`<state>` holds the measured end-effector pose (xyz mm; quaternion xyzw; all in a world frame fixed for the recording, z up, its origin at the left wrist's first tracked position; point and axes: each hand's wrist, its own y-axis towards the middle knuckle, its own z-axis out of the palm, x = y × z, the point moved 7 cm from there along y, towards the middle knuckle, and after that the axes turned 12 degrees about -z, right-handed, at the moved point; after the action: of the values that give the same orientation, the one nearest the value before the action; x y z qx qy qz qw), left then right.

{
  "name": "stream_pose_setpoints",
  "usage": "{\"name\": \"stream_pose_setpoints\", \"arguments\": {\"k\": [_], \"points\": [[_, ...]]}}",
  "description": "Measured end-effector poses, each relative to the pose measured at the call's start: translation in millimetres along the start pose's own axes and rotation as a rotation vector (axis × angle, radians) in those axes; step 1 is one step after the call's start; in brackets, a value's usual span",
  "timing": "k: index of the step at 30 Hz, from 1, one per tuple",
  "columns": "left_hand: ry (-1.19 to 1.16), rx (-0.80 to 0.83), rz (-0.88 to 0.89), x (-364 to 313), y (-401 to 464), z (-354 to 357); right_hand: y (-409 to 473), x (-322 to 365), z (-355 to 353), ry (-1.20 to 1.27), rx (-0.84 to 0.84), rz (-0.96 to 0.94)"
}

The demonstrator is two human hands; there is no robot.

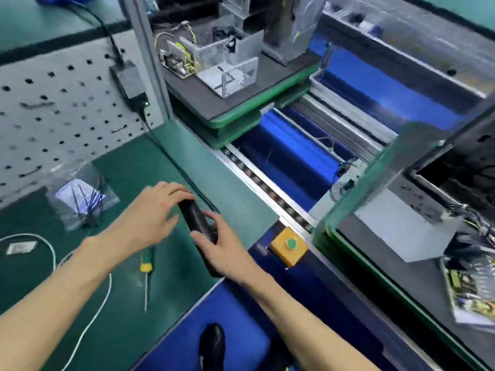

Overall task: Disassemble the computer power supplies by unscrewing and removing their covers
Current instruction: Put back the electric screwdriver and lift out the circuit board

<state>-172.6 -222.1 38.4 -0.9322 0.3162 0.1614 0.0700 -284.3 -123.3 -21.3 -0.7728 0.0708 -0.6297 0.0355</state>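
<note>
Both hands on black electric screwdriver (197,220) lying on green worktop (128,263). My right hand (222,250) fingers curl round its body; left hand (152,210) fingers spread, resting over far end. Power supplies (214,62) sit well beyond fingers on conveyor pallet (241,113). I lift tool with firm grip, minding cord (174,162) behind fingers.

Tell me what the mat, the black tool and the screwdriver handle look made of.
Mat: likely rubber, matte green, no glare.
Black tool: probably plastic, dull sheen; both hands on it.
Screwdriver handle: seemingly glossy green-yellow plastic, thin metal shaft.

Black tool (199,226): lower end hidden under right hand (225,250).
Right-side power supply (417,223): motion-blurred, cut off by frame edge.
Plastic bag (80,199) contents: unreadable.
</note>
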Motion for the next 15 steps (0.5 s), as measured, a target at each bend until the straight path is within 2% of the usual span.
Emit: {"name": "stream_pose_setpoints", "arguments": {"k": [3,7,11,15], "points": [[-0.116,0.04,-0.165,41.8,-18.4,26.8,20.6,-31.0,40.3,-0.159,-0.013,-0.058],[-0.204,0.043,-0.285,71.4,-38.4,46.8,30.8,-59.9,65.3,-0.364,-0.027,-0.117],[-0.21,0.078,-0.322,78.7,-41.5,56.4,36.4,-67.4,78.2,-0.634,-0.036,-0.19],[-0.203,0.117,-0.301,61.5,-25.7,55.7,38.1,-67.4,77.4,-0.638,-0.024,-0.179]]}}
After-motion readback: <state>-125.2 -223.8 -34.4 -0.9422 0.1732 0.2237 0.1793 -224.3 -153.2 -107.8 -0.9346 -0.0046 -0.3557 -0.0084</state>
